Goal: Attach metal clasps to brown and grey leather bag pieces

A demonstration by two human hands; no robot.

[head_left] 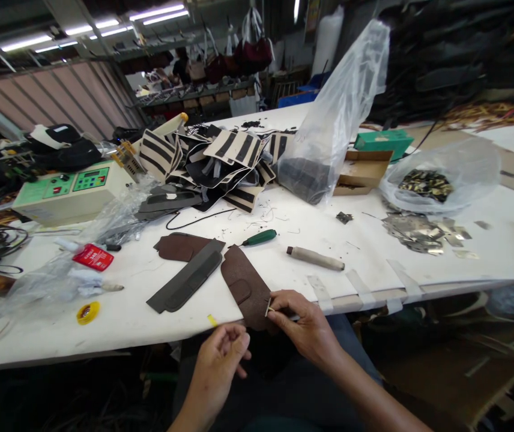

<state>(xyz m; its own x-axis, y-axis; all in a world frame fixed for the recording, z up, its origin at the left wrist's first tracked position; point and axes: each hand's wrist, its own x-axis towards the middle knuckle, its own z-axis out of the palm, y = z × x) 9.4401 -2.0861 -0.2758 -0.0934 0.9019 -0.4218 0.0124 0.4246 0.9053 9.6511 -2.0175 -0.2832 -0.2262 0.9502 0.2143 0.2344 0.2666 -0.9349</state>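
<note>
My right hand (299, 321) pinches a small metal clip (268, 307) at the near end of a brown leather piece (245, 287) that hangs over the table's front edge. My left hand (221, 354) hovers just below the edge with its fingers curled together; I cannot make out anything in them. A grey padded strip (187, 277) lies left of the brown piece, and another brown leather piece (178, 246) lies behind it. A green-handled awl (259, 238) and a pale-handled tool (315, 258) rest a little farther back.
A pile of striped cut pieces (221, 159), a clear plastic bag (333, 114), a cardboard box (362, 171), loose metal fittings (419, 234) and a bagful of them (437, 180) crowd the white table (149, 312). A green-panelled machine (65, 192), a red tube (92, 257) and yellow tape (87, 312) sit left.
</note>
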